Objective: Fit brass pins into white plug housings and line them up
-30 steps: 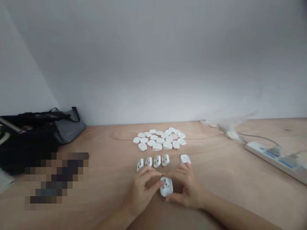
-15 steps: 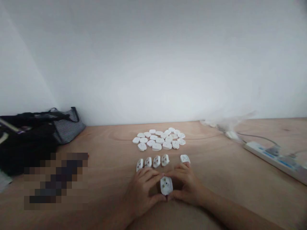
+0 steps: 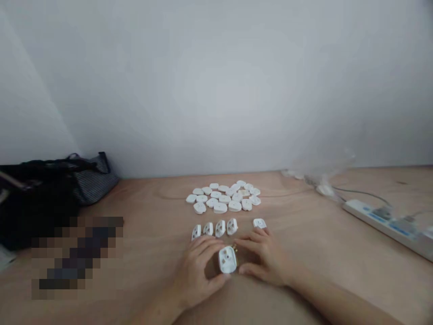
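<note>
My left hand (image 3: 199, 271) grips a white plug part (image 3: 227, 260) between thumb and fingers, its holed face turned toward me, a brass pin showing at its upper right. My right hand (image 3: 265, 257) rests just right of it with fingers curled and thumb near the part; whether it still touches the part is unclear. Just beyond my hands stands a row of white plug parts (image 3: 214, 228) on the wooden table (image 3: 152, 216), with one more (image 3: 259, 223) set apart to the right. Farther back lies a cluster of several flat white covers (image 3: 223, 197).
A dark bag (image 3: 50, 189) sits at the left against the wall. A white power strip (image 3: 385, 221) with cables lies at the right, with a clear plastic bag (image 3: 321, 174) behind it. A pixelated patch (image 3: 76, 253) covers part of the table's left.
The white plug part has shifted slightly left and up into my left hand's grip. My right hand has loosened and drawn a little away from it.
</note>
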Demonstrator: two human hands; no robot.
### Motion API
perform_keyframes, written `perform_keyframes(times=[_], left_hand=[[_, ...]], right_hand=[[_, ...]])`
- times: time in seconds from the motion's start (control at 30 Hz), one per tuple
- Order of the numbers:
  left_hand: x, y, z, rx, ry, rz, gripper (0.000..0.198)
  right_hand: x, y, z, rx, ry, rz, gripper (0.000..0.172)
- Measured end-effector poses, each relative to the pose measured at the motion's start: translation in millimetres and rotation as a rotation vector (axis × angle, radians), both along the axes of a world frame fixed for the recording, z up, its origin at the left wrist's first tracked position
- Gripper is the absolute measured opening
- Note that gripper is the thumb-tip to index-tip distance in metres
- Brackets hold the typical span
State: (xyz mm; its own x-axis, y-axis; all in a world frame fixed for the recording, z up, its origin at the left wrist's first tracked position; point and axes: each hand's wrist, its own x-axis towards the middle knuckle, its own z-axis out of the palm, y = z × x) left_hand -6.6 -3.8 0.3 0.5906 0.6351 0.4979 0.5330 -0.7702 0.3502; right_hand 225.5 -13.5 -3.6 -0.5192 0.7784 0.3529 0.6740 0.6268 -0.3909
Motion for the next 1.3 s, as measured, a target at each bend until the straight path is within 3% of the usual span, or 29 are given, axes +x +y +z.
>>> perform_keyframes(times=[0.17, 0.37, 0.8, 0.97, 1.3], left_hand=[[-1.3, 1.1, 0.6, -0.030, -0.014, -0.013, 0.043], [-1.0, -0.3, -3.6, -0.065, 0.021, -0.040, 0.048], [0.0, 0.0, -6.0, -0.180, 0.041, -0.089, 0.055], [0.5, 0.0, -6.7, -0.172, 0.017, -0.085, 0.052], [-0.4, 1.5, -6.6, -0.151, 0.075, -0.081, 0.053]], right_hand=[[-3.0, -1.9, 3.7, 0.013, -0.128, -0.007, 0.040], [-3.9, 0.2, 2.4, 0.023, -0.102, -0.030, 0.022], [-0.5, 1.2, 1.6, 0.015, -0.068, -0.109, 0.027], [-2.1, 6.2, -7.5, 0.011, -0.049, -0.179, 0.015], [-8.8, 12.7, -19.6, 0.027, 0.050, -0.241, 0.010]])
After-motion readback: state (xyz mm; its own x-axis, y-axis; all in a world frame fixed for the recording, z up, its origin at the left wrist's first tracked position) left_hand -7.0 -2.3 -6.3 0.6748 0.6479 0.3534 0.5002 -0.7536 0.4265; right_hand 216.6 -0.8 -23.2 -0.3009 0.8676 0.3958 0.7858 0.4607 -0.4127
